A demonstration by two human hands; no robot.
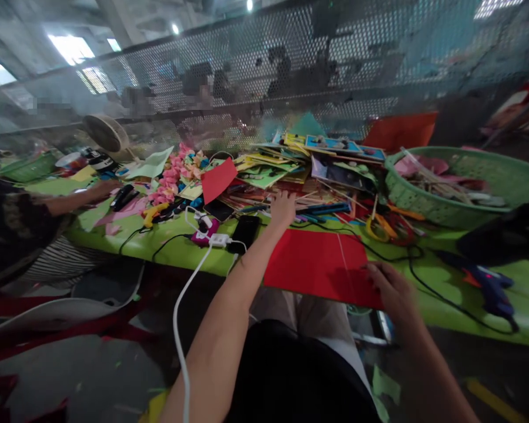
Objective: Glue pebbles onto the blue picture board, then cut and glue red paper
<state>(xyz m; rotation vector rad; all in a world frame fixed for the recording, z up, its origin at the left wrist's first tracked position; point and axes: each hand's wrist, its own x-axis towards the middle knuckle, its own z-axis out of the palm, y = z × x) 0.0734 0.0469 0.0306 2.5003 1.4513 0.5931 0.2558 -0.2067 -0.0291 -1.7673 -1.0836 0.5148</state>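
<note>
A flat red sheet (312,264) lies over the front edge of the green table, above my lap. A thin pale line runs across it towards the right. My right hand (390,288) pinches the sheet's right edge between thumb and fingers. Stretched forward, my left hand (283,208) touches the near side of a heap of thin wooden sticks (306,189), fingers apart and fingertips partly lost among them. Pens (328,208) lie just right of that hand. Behind the sticks rises a pile of coloured cards (268,167).
Scissors (378,226) and a green basket (449,176) stand to the right, with a blue glue gun (489,288) nearer the edge. Left are a black phone (245,232), a purple power strip (205,232) with cables, and pink paper pieces (167,182). Another person's arm (81,197) reaches in.
</note>
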